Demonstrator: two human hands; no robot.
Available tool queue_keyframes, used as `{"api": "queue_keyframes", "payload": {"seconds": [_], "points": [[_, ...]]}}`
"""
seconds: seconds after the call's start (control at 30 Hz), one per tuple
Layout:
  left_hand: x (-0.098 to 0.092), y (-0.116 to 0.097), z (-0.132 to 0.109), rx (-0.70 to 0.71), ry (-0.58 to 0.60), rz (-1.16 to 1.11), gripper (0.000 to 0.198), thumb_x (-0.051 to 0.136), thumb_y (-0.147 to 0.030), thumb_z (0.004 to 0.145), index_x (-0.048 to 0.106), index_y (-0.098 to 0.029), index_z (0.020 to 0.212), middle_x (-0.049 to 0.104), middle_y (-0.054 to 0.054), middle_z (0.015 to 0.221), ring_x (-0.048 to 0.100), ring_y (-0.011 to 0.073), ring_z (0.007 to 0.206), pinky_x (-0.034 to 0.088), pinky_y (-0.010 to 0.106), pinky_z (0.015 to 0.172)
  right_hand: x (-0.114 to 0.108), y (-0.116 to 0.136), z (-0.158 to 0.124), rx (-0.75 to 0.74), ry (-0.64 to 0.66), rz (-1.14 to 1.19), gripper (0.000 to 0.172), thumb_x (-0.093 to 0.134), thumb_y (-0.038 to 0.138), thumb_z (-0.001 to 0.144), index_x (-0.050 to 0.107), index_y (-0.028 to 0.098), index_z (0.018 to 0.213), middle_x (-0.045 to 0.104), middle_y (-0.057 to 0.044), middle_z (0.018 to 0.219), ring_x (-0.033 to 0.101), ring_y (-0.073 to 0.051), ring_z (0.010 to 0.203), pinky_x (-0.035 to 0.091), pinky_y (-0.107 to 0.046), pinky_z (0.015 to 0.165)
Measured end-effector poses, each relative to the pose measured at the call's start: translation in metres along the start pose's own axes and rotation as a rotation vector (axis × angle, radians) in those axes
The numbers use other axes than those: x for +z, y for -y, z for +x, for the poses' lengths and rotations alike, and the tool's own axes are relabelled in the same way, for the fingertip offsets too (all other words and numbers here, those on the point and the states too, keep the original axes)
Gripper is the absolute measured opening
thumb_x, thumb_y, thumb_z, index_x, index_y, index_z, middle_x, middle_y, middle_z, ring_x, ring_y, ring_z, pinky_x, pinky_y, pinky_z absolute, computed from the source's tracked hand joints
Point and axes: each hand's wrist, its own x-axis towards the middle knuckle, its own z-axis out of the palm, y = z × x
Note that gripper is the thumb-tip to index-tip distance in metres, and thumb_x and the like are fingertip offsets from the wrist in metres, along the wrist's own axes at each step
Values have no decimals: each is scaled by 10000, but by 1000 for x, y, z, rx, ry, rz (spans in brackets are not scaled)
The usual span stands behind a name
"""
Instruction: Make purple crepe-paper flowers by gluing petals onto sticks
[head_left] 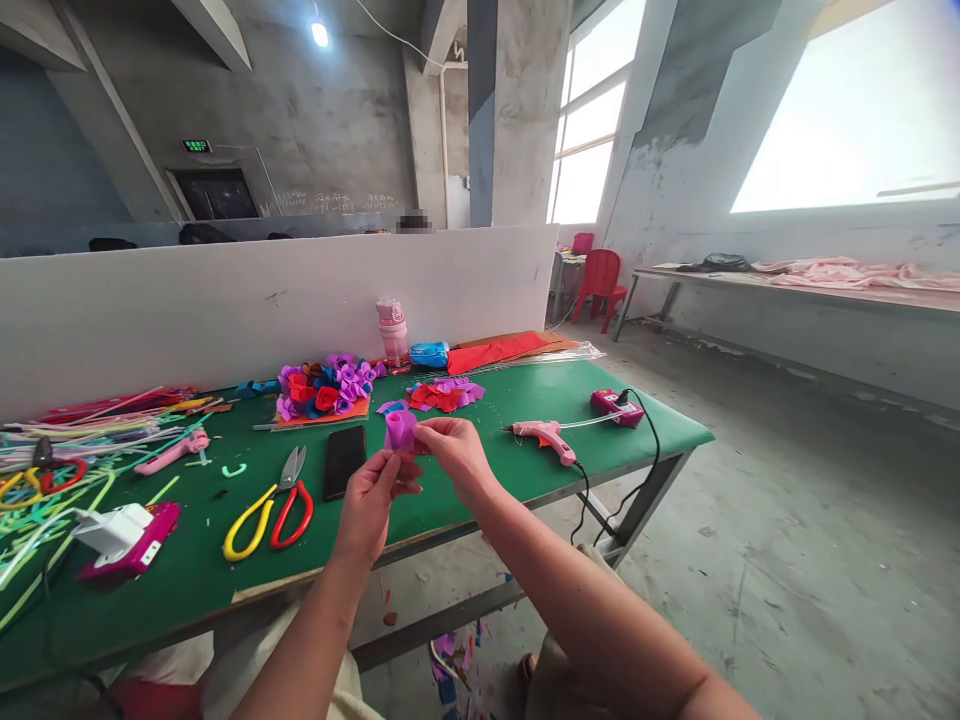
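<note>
Between both hands, over the table's front part, is a small purple paper flower (400,430) with a rolled centre. My left hand (377,490) pinches its underside between thumb and fingers. From the right side, my right hand (455,447) pinches the edge of a purple petal. Just beyond lies a loose heap of red and purple paper petals (448,394). Left of that, finished-looking paper flowers (328,387) in purple, red and blue are piled on an orange sheet. A black phone (345,462) lies beside my left hand, and a pink glue gun (546,436) rests to the right.
Scissors (276,505) with yellow and red handles lie left of the phone. A power strip (131,540) and many thin coloured sticks (82,440) cover the left end. A pink bottle (392,335) stands against the white partition (225,300). The glue gun's cord hangs over the green table's edge (694,437).
</note>
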Motion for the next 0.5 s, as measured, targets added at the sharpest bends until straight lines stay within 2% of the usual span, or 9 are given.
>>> {"api": "queue_keyframes", "payload": {"seconds": [0.17,0.5], "points": [[-1,0,0,2,20,9,251,639,-399,785,662,-151,822,641,18,699,563,112,598,498,252,596,1,1,-1,26,-4,56,226,629,349,614,681,129,618,605,-4,546,526,-114,559,426,-235,592],[-2,2,-2,11,28,10,240,630,-395,794,655,-156,812,643,19,707,577,120,634,512,254,605,3,2,-3,43,7,133,217,648,337,595,688,126,621,599,-6,544,485,-103,540,385,-239,581]]}}
